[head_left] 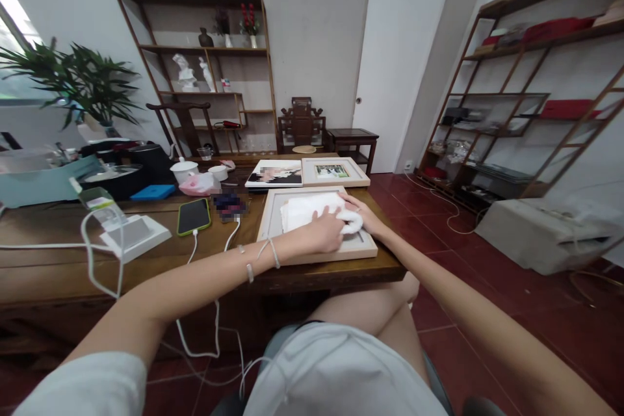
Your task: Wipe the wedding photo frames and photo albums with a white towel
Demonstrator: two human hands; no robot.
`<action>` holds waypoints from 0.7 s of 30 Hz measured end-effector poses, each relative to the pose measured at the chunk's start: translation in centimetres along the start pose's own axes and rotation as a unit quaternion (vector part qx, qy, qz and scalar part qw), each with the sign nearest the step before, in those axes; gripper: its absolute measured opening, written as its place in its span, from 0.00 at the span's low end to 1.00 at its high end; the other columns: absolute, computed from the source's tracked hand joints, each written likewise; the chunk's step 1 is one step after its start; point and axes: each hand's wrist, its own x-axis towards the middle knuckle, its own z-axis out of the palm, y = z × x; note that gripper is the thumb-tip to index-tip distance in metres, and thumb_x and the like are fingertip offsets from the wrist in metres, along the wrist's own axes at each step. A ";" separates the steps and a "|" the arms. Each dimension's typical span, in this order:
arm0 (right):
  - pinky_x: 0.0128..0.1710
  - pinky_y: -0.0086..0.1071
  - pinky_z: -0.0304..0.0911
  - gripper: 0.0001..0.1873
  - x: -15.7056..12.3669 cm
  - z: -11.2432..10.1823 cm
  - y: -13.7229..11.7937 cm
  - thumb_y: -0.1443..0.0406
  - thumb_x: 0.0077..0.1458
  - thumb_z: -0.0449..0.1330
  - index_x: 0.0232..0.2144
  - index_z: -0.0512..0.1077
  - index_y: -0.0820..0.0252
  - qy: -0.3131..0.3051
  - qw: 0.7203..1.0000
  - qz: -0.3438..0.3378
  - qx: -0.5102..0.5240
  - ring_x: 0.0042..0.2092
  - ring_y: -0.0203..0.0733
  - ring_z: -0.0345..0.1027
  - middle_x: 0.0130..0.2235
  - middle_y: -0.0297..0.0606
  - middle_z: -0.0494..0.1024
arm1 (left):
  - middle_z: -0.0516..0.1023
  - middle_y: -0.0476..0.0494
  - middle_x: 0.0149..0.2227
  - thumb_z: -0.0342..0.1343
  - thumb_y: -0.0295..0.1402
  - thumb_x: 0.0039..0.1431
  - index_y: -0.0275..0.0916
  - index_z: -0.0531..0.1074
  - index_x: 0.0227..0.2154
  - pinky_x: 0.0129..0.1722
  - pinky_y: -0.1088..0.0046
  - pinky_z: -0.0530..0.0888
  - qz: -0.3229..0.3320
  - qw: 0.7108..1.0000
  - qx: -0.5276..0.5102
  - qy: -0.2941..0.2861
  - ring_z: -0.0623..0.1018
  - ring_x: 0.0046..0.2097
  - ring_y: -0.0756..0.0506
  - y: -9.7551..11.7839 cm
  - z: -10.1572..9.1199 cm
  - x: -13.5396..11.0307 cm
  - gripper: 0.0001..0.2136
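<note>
Folded white material (303, 210) is laid lengthwise left-to-right — touched by the left hand (326, 230), fingers spread; whether gripped by the right hand (365, 216) cannot be told.

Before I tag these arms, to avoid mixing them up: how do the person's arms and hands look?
The left arm has a short white sleeve and silvery bracelets. On the right arm, no sleeve or bracelet shows. Both left hand and right hand are ungloved.
</note>
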 end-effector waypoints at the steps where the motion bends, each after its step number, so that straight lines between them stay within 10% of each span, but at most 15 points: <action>1: 0.60 0.42 0.47 0.24 0.0 0.0 0.0 0.55 0.55 0.51 0.53 0.65 0.54 0.001 1.000 -0.002 -0.005 0.60 0.45 0.55 0.59 0.37 0.63 | 0.53 0.32 0.61 0.43 0.25 0.57 0.37 0.60 0.54 0.52 0.41 0.57 -0.019 1.000 0.003 0.012 0.52 0.62 0.30 -1.0 0.3 0.8 0.20; 6: 0.61 0.45 0.44 0.23 0.3 -0.2 0.3 0.67 0.47 0.54 0.49 0.69 0.54 -0.018 0.997 -0.026 -0.072 0.60 0.46 0.54 0.56 0.37 0.67 | 0.50 0.31 0.62 0.46 0.23 0.55 0.36 0.61 0.54 0.54 0.45 0.55 -0.043 0.994 0.035 0.093 0.49 0.62 0.31 -6.4 1.3 3.6 0.22; 10: 0.61 0.47 0.42 0.28 0.5 -0.5 0.6 0.74 0.39 0.50 0.42 0.74 0.52 -0.068 0.991 -0.056 -0.102 0.60 0.45 0.53 0.53 0.33 0.71 | 0.71 0.35 0.49 0.49 0.22 0.49 0.35 0.69 0.45 0.49 0.62 0.65 0.010 0.994 -0.006 0.106 0.69 0.51 0.38 -8.2 0.6 3.1 0.18; 15: 0.61 0.48 0.44 0.28 0.3 -0.7 0.4 0.75 0.39 0.48 0.42 0.74 0.51 -0.081 0.989 -0.065 -0.108 0.61 0.44 0.51 0.52 0.31 0.71 | 0.75 0.44 0.42 0.53 0.26 0.43 0.36 0.71 0.41 0.41 0.72 0.69 -0.036 0.997 -0.047 0.043 0.73 0.41 0.43 -9.0 -4.4 -0.7 0.18; 21: 0.61 0.45 0.46 0.30 -0.1 -0.6 -0.4 0.75 0.38 0.48 0.43 0.73 0.53 -0.082 0.988 -0.084 -0.096 0.60 0.45 0.55 0.53 0.31 0.71 | 0.74 0.39 0.41 0.49 0.23 0.43 0.30 0.70 0.41 0.41 0.68 0.69 -0.168 0.960 0.007 0.223 0.73 0.42 0.40 -11.2 -9.8 -4.4 0.18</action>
